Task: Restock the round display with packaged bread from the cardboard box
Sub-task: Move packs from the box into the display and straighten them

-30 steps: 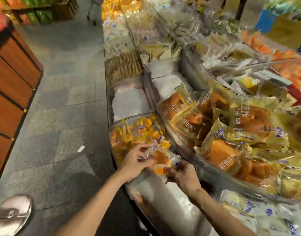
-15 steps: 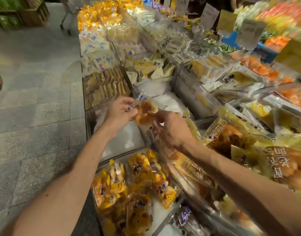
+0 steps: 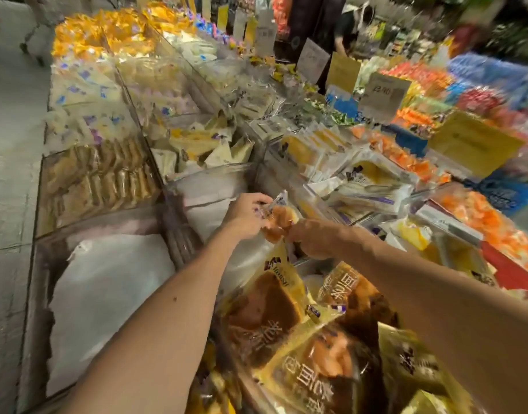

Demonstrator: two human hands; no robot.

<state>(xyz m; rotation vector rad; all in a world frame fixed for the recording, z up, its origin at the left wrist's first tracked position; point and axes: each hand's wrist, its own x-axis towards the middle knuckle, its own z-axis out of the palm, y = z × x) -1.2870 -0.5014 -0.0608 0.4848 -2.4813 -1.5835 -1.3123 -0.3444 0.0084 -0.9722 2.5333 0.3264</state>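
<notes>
At frame centre my left hand [image 3: 248,216] and right hand [image 3: 312,239] both pinch a bread packet [image 3: 279,218] over a paper-lined clear bin [image 3: 209,171] — not yet set down. Loaf packs [image 3: 262,309] at lower centre look well stocked; the cardboard box is out of view

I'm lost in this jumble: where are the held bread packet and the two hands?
bread packet [image 3: 279,219]: head view, orange bread inside the wrapper.
left hand [image 3: 245,216]: head view, back of hand.
right hand [image 3: 313,239]: head view, knuckles.
</notes>
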